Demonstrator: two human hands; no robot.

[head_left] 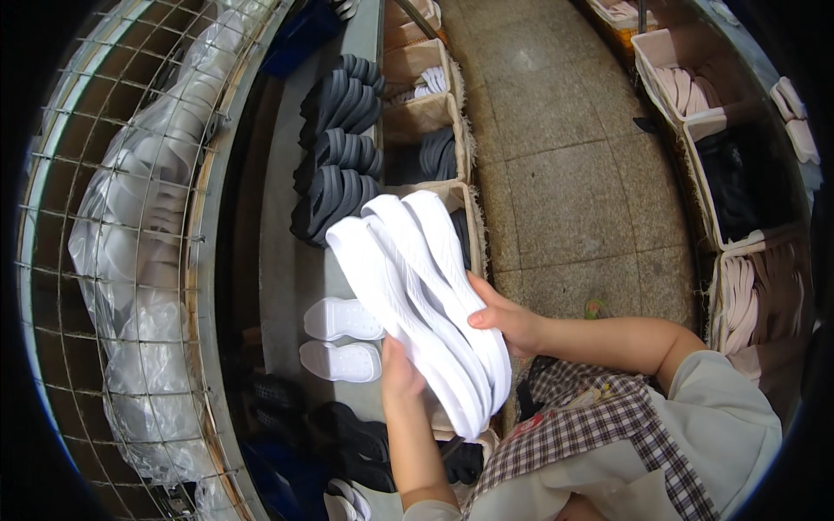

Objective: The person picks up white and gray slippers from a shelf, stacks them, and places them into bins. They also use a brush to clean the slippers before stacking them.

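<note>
Between my two hands is a stack of several white shoe soles [408,278], lifted above the grey bench [282,195]. My left hand [402,373] grips the near left side of the stack, and its fingers are partly hidden beneath. On the opposite side my right hand [504,319] is closed on the edge, with the thumb on the outermost sole. Just left of the stack, two white soles [340,361] lie side by side on the bench; the held ones partly cover one of them.
Rows of dark grey soles [334,204] stand farther along the bench. Cloth-lined bins [460,104] with soles line its right side. Across the tiled aisle [565,174] are more bins [682,122]. At left, a wire mesh rack [195,217] holds plastic-wrapped pale pieces [143,217].
</note>
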